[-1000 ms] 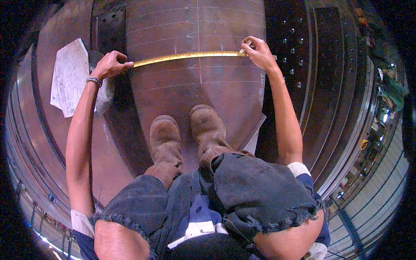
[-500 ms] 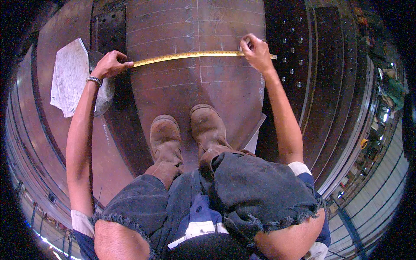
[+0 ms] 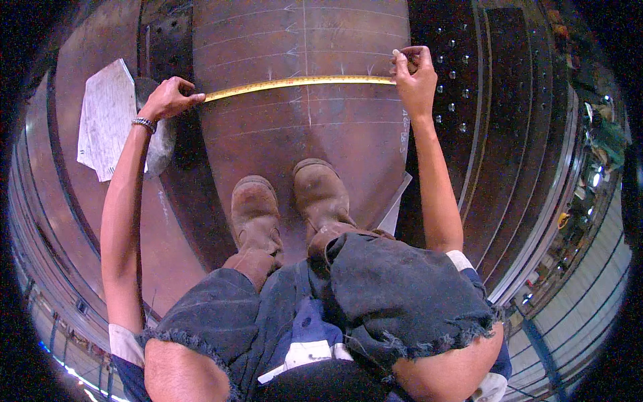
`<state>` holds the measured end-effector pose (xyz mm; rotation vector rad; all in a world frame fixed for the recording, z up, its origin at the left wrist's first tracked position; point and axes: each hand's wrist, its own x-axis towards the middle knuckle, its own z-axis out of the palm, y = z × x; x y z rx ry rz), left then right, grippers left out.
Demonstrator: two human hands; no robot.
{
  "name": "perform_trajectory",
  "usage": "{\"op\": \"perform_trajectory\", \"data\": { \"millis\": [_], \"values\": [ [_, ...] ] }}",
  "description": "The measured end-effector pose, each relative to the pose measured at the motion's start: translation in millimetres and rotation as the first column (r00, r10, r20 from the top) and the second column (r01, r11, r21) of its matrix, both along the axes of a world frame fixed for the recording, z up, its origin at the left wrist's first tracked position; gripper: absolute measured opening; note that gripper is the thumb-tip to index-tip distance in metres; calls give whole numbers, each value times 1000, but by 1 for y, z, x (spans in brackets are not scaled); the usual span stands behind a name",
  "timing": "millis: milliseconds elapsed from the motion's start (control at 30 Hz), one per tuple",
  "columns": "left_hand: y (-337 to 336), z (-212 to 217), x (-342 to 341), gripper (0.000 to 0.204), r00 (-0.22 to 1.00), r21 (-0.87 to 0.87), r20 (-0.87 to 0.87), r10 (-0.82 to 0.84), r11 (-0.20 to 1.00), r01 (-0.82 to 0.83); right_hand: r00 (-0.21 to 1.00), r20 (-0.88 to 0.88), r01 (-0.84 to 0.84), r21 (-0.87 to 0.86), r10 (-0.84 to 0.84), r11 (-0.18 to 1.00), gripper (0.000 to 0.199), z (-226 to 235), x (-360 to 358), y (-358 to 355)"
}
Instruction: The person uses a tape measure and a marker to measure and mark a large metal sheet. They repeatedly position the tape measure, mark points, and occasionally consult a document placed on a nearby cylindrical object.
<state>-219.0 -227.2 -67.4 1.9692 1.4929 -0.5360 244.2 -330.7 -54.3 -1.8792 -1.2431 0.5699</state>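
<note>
A yellow tape measure (image 3: 288,84) lies stretched across a brown steel plate (image 3: 261,147) marked with white lines. At the plate's left edge, my left hand (image 3: 169,98) pinches one end of the tape between thumb and fingers. My right hand (image 3: 415,77) is over the plate's right edge, where it covers the tape's other end. Its fingers are curled, with thumb and fingertips raised; a small pale spot shows at the tip, too small to name. My two brown boots (image 3: 321,191) stand on the same plate, nearer to me.
A worn whitish flat sheet (image 3: 107,120) lies left of my left hand, partly over a rounded grey piece (image 3: 159,151). To the right runs a dark steel piece with rows of holes (image 3: 453,80). A pale angled strip (image 3: 394,213) lies beside my right boot.
My right hand has slid right along the tape to the plate's edge and turned more upright. The tape's end past it no longer shows. My left hand stays nearly in place.
</note>
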Motion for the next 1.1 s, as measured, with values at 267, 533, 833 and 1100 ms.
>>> {"op": "perform_trajectory", "data": {
  "millis": [267,533,833,1100],
  "values": [
    [1,-1,-1,74,1000,-15,18,8,1000,-8,985,92,-144,-30,146,989,15,-16,6,-10],
    [0,-4,-5,74,999,-33,38,27,999,-26,927,293,-170,-228,234,959,52,0,-2,-5],
    [0,-5,-2,74,998,-32,47,38,999,-36,755,559,-237,-257,344,937,65,-8,15,10],
    [-1,-6,-3,69,996,-44,15,92,995,-91,739,581,-206,-286,340,936,72,-4,10,9]
  ]
}}
